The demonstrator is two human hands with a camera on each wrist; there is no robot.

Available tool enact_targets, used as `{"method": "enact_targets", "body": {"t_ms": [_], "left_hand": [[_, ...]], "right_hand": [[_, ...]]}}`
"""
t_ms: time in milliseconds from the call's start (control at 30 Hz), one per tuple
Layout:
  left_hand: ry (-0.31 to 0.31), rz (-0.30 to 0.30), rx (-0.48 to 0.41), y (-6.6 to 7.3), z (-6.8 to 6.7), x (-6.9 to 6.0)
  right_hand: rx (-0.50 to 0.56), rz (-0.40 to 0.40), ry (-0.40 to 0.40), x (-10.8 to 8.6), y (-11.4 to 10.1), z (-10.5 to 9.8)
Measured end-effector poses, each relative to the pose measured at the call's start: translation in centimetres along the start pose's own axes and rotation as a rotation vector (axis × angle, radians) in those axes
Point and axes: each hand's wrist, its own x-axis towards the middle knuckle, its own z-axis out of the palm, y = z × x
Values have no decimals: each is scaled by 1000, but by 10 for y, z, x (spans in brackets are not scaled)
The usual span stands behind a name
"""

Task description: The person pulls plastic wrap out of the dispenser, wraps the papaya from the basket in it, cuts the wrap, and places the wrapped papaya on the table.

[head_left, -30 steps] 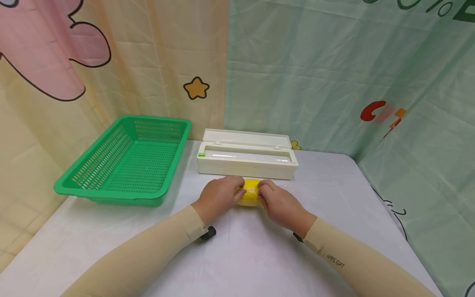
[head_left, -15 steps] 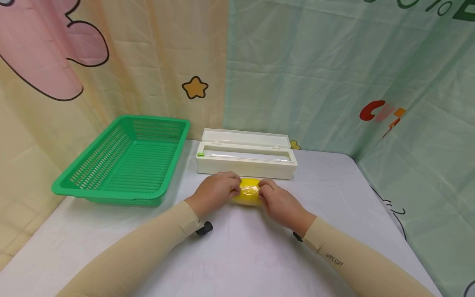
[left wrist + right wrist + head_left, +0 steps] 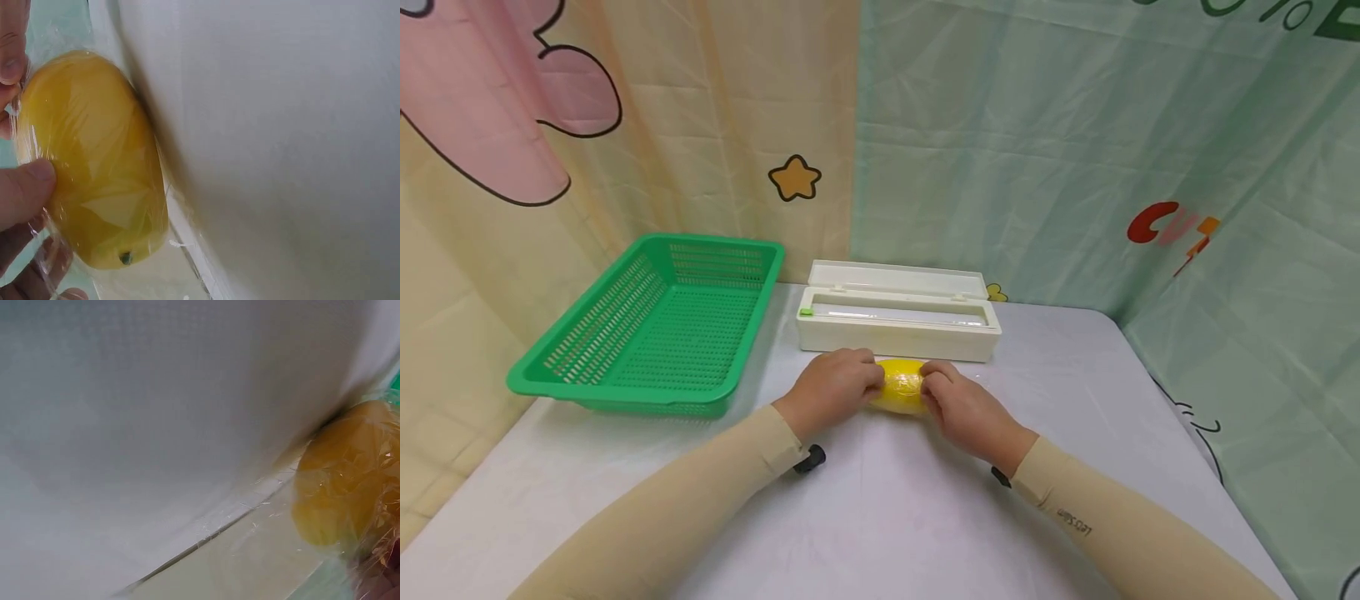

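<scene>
A yellow oval fruit (image 3: 901, 386), mango-like with a small dark green stem spot, lies on the table covered in clear plastic wrap (image 3: 106, 206). My left hand (image 3: 835, 390) is at its left end; in the left wrist view its thumb (image 3: 28, 187) presses on the wrapped skin and its fingers hold loose film beneath. At the other end my right hand (image 3: 973, 415) pinches film with curled fingers. Crumpled wrap (image 3: 381, 537) bunches beside the fruit in the right wrist view, where little of that hand shows. The fruit's underside is hidden.
Just behind the hands stands a white wrap dispenser box (image 3: 898, 340), lid up, with a film roll (image 3: 898, 314) inside and a green slider (image 3: 807, 312). A green perforated basket (image 3: 741, 390) sits at the left. Printed curtains (image 3: 1000, 167) enclose the white table (image 3: 880, 517).
My left hand has shifted slightly left, and its thumb has moved off the fruit's front as seen from the head, baring more yellow. The right hand has stayed nearly still.
</scene>
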Motion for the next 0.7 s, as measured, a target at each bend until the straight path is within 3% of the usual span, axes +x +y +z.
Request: {"method": "enact_targets", "body": {"t_ms": [233, 367, 600, 700], "left_hand": [[25, -25, 7, 0, 0, -1], [31, -25, -8, 0, 0, -1], [31, -38, -27, 0, 0, -1], [25, -43, -32, -1, 0, -2]], "right_hand": [[54, 120, 37, -1, 6, -2], [8, 134, 66, -2, 9, -3], [113, 159, 92, -3, 13, -7], [78, 135, 89, -2, 14, -9]]}}
